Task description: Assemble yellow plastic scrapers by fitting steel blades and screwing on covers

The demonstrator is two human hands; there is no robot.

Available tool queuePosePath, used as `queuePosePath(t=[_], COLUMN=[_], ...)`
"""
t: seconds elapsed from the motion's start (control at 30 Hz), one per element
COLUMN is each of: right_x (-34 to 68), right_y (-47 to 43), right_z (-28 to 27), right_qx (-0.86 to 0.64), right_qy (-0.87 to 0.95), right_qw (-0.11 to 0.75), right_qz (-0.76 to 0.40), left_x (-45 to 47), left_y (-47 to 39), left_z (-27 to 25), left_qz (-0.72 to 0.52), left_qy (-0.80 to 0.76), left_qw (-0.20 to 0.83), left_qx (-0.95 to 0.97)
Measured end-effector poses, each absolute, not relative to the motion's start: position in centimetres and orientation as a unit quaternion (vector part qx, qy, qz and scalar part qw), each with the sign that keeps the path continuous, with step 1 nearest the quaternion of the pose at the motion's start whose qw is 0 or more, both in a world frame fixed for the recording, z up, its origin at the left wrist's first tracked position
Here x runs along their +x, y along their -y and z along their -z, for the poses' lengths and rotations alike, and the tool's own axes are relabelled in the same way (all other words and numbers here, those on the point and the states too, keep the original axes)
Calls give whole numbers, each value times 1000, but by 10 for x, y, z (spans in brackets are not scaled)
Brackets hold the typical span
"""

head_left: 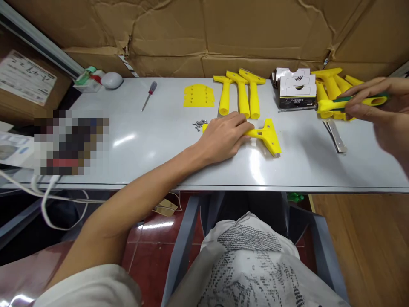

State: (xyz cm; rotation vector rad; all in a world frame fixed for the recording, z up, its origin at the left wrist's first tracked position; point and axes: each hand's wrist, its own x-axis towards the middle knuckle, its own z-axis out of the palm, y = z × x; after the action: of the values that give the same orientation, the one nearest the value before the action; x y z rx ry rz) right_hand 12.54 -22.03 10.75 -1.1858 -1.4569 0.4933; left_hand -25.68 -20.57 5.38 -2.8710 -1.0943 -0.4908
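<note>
My left hand [223, 135] is wrapped round the handle of a yellow scraper [269, 135] lying on the table. Its wide head sticks out to the right of my fingers, with a bit of metal at the lower corner. Over the right side, my right hand [373, 106] grips a screwdriver [347, 101] with a yellow and green handle. The shaft points left, in front of the black and white boxes. Just left of my left hand lies a small pile of screws [200, 124]. Below the screwdriver are some thin metal blades [335, 136].
Three yellow scrapers [243, 96] stand in a row behind my left hand, beside a yellow perforated plate [198, 96]. Small boxes [296, 89] and more yellow scrapers [330, 81] are at the back right. A second screwdriver [149, 96] and a white mouse [111, 80] lie left.
</note>
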Motion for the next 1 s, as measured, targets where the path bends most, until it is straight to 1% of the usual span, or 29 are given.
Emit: queuePosePath(t=[0.07,0.13,0.27,0.4,0.57,0.7,1.0], right_x=[121,120,121,110,84,69,53], right_y=[220,217,214,222,226,218,216], right_z=[-82,-61,-40,-40,-56,-66,-58], right_qx=[-462,-461,-488,-471,-463,-423,-389], right_qy=[605,559,505,493,480,482,523], right_qw=[599,630,626,634,644,654,634], right_qz=[-247,-278,-341,-364,-374,-401,-416], left_x=[-261,-266,-275,-280,-279,-279,-283], left_y=[204,202,195,190,192,193,189], left_z=[-58,-61,-62,-62,-66,-67,-70], left_qz=[177,186,179,177,188,172,145], left_qy=[354,359,360,352,328,324,322], left_qw=[4,-4,-19,-45,-74,-99,-142], left_qx=[-918,-914,-915,-918,-923,-925,-925])
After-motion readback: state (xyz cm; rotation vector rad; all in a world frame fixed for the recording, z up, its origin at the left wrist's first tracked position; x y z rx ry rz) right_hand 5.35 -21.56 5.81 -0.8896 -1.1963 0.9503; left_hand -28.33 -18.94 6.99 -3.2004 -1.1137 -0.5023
